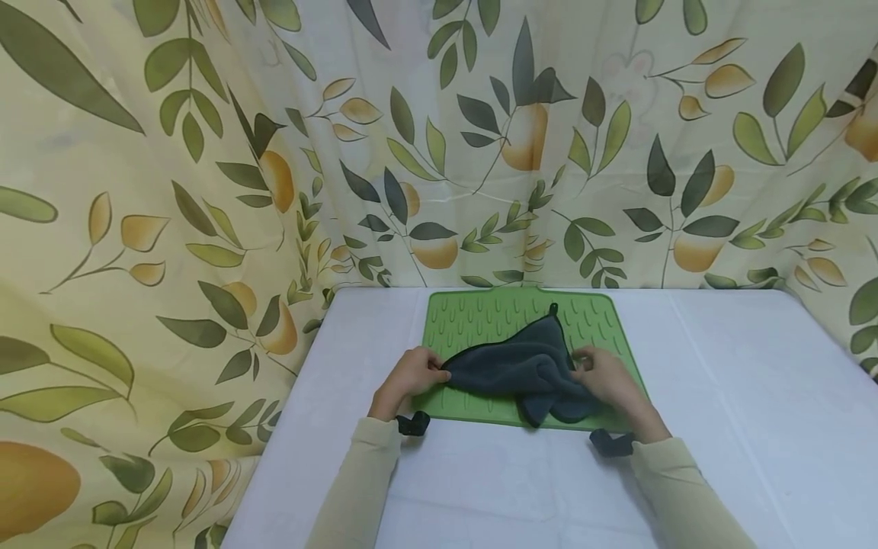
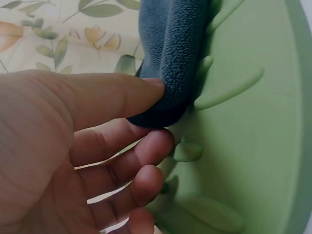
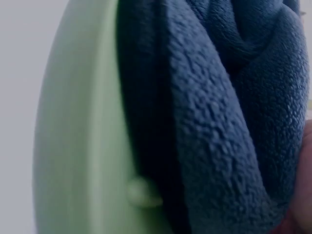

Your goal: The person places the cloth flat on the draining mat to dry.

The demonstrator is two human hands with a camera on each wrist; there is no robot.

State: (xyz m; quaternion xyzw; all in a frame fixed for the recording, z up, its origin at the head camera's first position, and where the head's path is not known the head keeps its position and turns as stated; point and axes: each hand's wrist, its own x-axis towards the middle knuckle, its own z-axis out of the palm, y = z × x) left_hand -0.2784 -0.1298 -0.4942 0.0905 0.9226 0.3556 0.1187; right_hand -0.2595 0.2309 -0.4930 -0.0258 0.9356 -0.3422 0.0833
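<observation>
A dark blue-grey fleece towel (image 1: 504,371) with a black trim and a small loop at its top corner lies rumpled on a green ridged mat (image 1: 456,320). My left hand (image 1: 414,372) pinches the towel's left corner between thumb and forefinger. In the left wrist view that hand (image 2: 92,126) has its other fingers loosely bent below the towel (image 2: 178,58). At the towel's right side, my right hand (image 1: 607,374) pinches the edge. The right wrist view is filled by towel folds (image 3: 214,126), and only a sliver of the hand (image 3: 302,180) shows there.
The mat lies on a white-covered table (image 1: 720,381), near its far edge. Behind and to the left hangs a leaf-and-fruit patterned curtain (image 1: 473,191). A black strap piece (image 1: 414,424) sits at the left wrist, another (image 1: 610,444) at the right.
</observation>
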